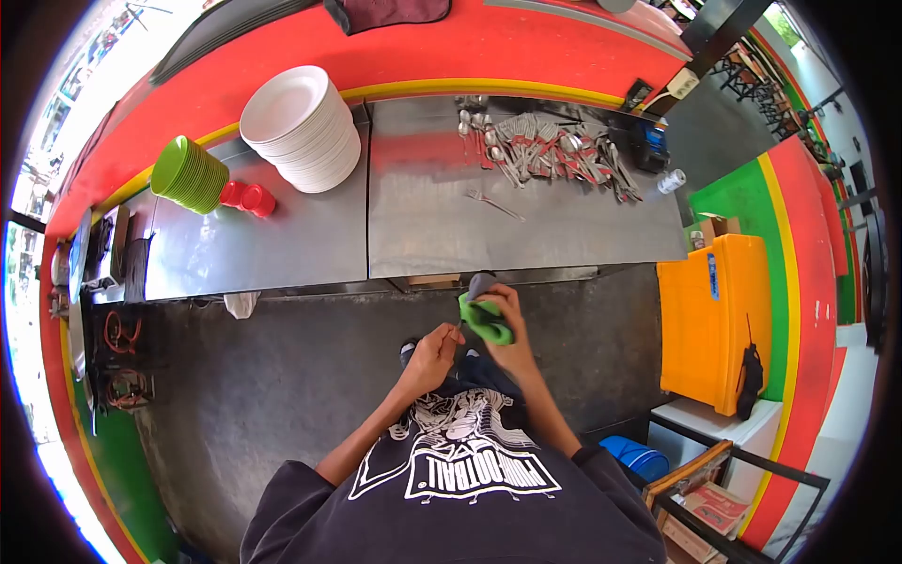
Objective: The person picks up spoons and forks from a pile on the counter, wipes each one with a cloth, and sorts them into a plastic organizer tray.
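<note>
Steel tabletop [423,216] at 12 o'clock, red wall [470,47] with yellow stripe behind. Dark concrete floor [282,376] below. Orange bin [714,320] at 3 o'clock. Daylight at 9 o'clock.

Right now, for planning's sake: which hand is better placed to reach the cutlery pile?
Probably the left hand: it pinches only a slim piece, while the right hand grips the green cloth.

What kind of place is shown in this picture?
Probably a restaurant or canteen service area. A steel counter carries a tall stack of white plates, stacked green bowls and a heap of cutlery, and the right hand holds a green cloth.
</note>
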A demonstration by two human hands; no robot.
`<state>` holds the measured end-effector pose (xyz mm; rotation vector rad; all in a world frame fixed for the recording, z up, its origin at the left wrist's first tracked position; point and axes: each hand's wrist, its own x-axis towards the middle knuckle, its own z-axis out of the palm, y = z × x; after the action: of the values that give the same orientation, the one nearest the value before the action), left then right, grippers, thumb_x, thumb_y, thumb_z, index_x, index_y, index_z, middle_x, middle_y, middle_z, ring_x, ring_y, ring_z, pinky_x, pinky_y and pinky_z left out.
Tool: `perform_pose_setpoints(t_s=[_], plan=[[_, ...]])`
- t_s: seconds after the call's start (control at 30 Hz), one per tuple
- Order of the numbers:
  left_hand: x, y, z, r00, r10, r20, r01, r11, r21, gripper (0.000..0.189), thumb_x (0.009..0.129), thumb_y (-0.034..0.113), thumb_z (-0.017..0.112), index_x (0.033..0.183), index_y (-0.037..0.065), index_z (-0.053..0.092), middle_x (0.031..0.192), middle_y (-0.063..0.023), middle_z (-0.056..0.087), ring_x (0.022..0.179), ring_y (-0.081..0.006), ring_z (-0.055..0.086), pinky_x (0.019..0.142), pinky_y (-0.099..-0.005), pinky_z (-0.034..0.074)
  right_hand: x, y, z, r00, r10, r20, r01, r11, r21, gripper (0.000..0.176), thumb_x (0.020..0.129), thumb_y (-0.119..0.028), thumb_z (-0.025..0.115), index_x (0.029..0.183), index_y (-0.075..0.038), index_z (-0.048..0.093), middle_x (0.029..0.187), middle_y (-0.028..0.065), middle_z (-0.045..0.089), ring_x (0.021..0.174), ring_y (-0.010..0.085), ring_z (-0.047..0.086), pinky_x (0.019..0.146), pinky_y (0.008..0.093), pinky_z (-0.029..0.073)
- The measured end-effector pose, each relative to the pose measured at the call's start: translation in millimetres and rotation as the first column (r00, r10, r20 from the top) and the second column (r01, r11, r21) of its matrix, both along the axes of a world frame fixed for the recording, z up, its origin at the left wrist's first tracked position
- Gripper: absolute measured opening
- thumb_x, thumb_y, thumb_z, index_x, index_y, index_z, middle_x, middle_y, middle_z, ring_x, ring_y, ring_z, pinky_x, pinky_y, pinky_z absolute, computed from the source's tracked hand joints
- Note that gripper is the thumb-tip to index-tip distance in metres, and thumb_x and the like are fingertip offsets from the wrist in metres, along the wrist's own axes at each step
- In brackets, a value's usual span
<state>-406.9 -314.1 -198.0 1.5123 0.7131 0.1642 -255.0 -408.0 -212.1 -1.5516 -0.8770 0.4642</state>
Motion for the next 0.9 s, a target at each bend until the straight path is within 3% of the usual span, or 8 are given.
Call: perform_pose_setpoints(t_s=[0.07,0.17,0.2,0.47,0.53,0.63,0.77,0.9], plan=[[-10,5,9,0.999,-0.013,0.043,0.003,0.973,0.23,0.019,0.1,0.013,0.045,0.094,-0.001,0.055,0.065,-0.0123,0.058,0.057,-0.026,0.059,0.057,-0.0349,0.045,-26,16,1,0.957,-0.163,0.24,0.173,0.985,-0.023,0.042,0.073,0.001,0.074,0.113,-0.003,0.06,0.121,0.0138,0.05,0.113,0.0238,0.054,0.095,0.0311,0.042],[-30,19,10,1.0,-0.03,-0.001,0.029,0.956,0.291,0.015,0.097,0.009,0.045,0.095,-0.002,0.055,0.075,-0.0214,0.062,0.069,-0.04,0.064,0.064,-0.0401,0.049,-43,37,9,0.962,-0.264,0.071,0.264,0.964,0.013,0.043,0.075,0.002,0.072,0.116,-0.003,0.059,0.12,0.0138,0.054,0.112,0.0228,0.055,0.095,0.0311,0.043],[-38,22,12,0.999,-0.041,-0.009,0.042,0.955,0.294,0.015,0.097,0.009,0.045,0.095,-0.002,0.056,0.075,-0.022,0.062,0.07,-0.0407,0.064,0.064,-0.0405,0.048,-46,37,16,0.979,-0.127,-0.162,0.125,0.992,-0.017,0.044,0.076,0.004,0.071,0.118,-0.002,0.058,0.112,0.0124,0.062,0.105,0.02,0.061,0.091,0.0301,0.046],[-86,45,15,0.988,-0.149,0.03,0.137,0.96,0.246,0.017,0.099,0.011,0.046,0.093,-0.001,0.056,0.064,-0.0166,0.054,0.054,-0.0262,0.054,0.054,-0.0376,0.041,-56,54,-16,0.866,-0.383,0.322,0.416,0.908,-0.04,0.038,0.076,0.001,0.07,0.112,-0.003,0.059,0.098,0.0118,0.069,0.089,0.0207,0.067,0.08,0.03,0.05],[-97,43,26,0.985,-0.166,0.035,0.159,0.975,0.157,0.019,0.1,0.012,0.045,0.092,-0.001,0.055,0.06,-0.0118,0.047,0.052,-0.019,0.047,0.051,-0.0352,0.037,-38,44,-18,0.825,-0.551,-0.127,0.542,0.835,-0.1,0.032,0.083,-0.007,0.071,0.112,-0.003,0.06,0.096,0.0108,0.068,0.091,0.0212,0.067,0.082,0.0329,0.052],[-109,52,28,0.994,-0.105,0.028,0.105,0.994,-0.004,0.022,0.102,0.016,0.044,0.089,0.001,0.054,0.058,-0.0014,0.039,0.051,-0.0082,0.038,0.047,-0.0291,0.03,-35,28,-11,0.681,-0.461,-0.569,0.617,0.779,0.108,0.026,0.093,-0.012,0.062,0.114,0.002,0.058,0.102,0.0126,0.067,0.095,0.0227,0.066,0.084,0.0358,0.053],[-114,64,12,0.995,-0.047,0.086,0.061,0.986,-0.158,0.025,0.103,0.02,0.043,0.088,0.002,0.053,0.059,0.0048,0.036,0.05,-0.004,0.034,0.045,-0.024,0.027,-81,21,14,0.669,-0.014,-0.743,0.319,0.908,0.27,0.04,0.1,-0.024,0.052,0.129,0.002,0.048,0.116,0.0165,0.063,0.106,0.0255,0.062,0.093,0.04,0.05],[-117,64,22,0.989,-0.067,0.133,0.095,0.971,-0.218,0.027,0.104,0.021,0.043,0.088,0.003,0.053,0.059,0.0055,0.036,0.05,-0.0037,0.033,0.045,-0.0236,0.026,-132,46,25,0.683,0.051,-0.728,0.174,0.957,0.23,0.036,0.098,-0.018,0.056,0.128,0.001,0.052,0.117,0.0158,0.064,0.105,0.024,0.063,0.09,0.0384,0.051]])
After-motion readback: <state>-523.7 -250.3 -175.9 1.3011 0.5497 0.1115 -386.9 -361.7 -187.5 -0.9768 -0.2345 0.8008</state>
